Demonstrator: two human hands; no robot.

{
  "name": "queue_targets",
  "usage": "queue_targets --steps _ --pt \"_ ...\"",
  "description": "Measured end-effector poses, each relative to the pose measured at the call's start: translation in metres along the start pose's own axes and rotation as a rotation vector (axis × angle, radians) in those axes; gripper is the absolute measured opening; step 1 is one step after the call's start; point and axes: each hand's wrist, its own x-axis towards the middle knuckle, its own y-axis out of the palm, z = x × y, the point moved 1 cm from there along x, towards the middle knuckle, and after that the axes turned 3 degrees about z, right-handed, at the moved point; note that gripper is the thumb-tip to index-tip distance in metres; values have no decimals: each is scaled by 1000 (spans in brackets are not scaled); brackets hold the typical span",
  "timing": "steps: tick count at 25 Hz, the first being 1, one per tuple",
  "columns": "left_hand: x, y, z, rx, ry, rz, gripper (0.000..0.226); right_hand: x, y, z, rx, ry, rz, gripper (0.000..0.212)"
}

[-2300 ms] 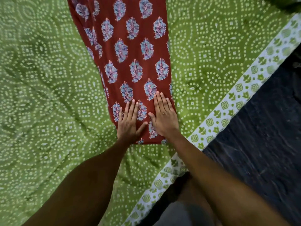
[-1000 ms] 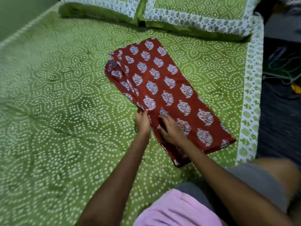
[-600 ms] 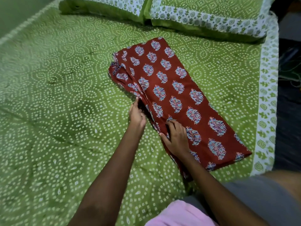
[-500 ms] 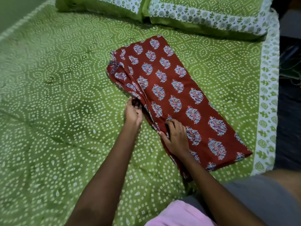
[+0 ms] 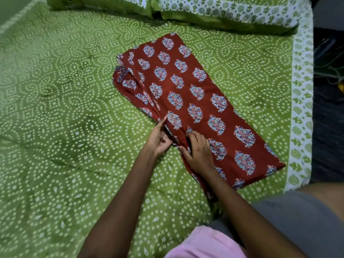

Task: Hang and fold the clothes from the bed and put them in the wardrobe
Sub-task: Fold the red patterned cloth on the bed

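Observation:
A red garment [image 5: 197, 101] with blue flower prints lies folded into a long strip on the green bed, slanting from the upper middle to the lower right. My left hand [image 5: 159, 139] is at its left edge with the palm turned up; the fingers are tucked under the cloth layers and the thumb lies on top. My right hand [image 5: 200, 152] rests on the garment just to the right, its fingers curled and pinching the fold near the same edge. The garment's lower left corner is hidden behind my right forearm.
The green dotted bedspread [image 5: 65, 127] spreads wide to the left. Two pillows [image 5: 223, 13] lie along the head of the bed. The bed's white patterned border [image 5: 302, 108] runs down the right side, with dark floor and cables [image 5: 329, 71] beyond it.
My left hand has turned palm up and slipped its fingers under the garment's left edge. My right hand has stayed at the fold. Earlier both palms pressed flat on the garment's end.

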Motion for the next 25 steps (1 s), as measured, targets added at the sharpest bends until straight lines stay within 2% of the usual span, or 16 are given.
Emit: queue_targets --steps 2,4,8,10,12,13,14,15,19,20,22,24,25 --pt "2 0 -4 -69 21 41 37 -2 -1 -2 3 -7 -4 50" --pt "2 -1 -10 -155 90 51 30 -2 0 -3 -10 -14 -16 50" --pt "10 -16 -48 -376 215 104 32 0 1 -3 -20 -13 -32 49" --pt "15 -36 -68 -364 250 160 27 -1 1 -3 -13 -20 -43 49" --pt "10 -45 -93 -341 336 99 26 -2 1 -4 -14 -35 -51 48" --pt "1 -46 -107 -407 355 108 26 -1 0 -4 -17 -41 -54 48" --pt "-7 -46 -119 -458 396 81 27 0 0 -4 -18 -45 -52 48" --pt "-19 -52 -129 -434 455 -13 30 0 1 -4 -21 -46 -47 48" --pt "-53 -109 -148 -71 544 -423 21 3 -1 12 -146 -6 -96 43" --pt "-59 -128 -149 -89 546 -484 15 7 -1 23 -197 -57 -119 42" --pt "-72 -160 -150 -125 559 -535 13 13 7 44 -278 -306 -98 35" --pt "-84 -183 -145 26 563 -636 11 23 18 58 -317 -501 -22 27" --pt "-91 -192 -138 161 559 -680 11 28 23 64 -330 -514 5 28"
